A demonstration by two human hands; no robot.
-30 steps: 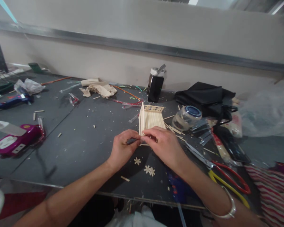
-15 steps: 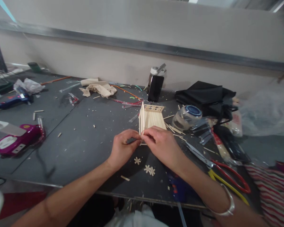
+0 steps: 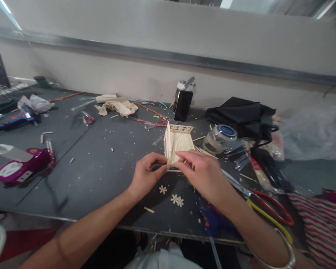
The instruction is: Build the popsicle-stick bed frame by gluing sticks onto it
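Note:
A small model built of thin wooden sticks (image 3: 182,144) stands on the dark table, with a row of star-shaped pieces in its back railing. At its near left corner my left hand (image 3: 147,172) pinches a small wooden piece (image 3: 170,163) between thumb and forefinger. Just right of that piece is my right hand (image 3: 204,175), thumb and forefinger a little apart over the model's near edge, with nothing visible between them. In front lie a wooden star (image 3: 162,189) and two more stars (image 3: 177,200) touching each other, plus a loose stick bit (image 3: 149,210).
Scissors (image 3: 249,192) with red and yellow handles lie right of my right forearm. A blue glue gun (image 3: 212,220) sits partly under that arm. Beyond are a clear jar (image 3: 220,139), a phone (image 3: 183,105) against a bottle, and a black bag (image 3: 238,116). A magenta glue gun (image 3: 25,164) lies left.
My right hand has moved slightly right, away from my left fingertips, and its thumb and forefinger have parted. My left hand stays at the model's corner.

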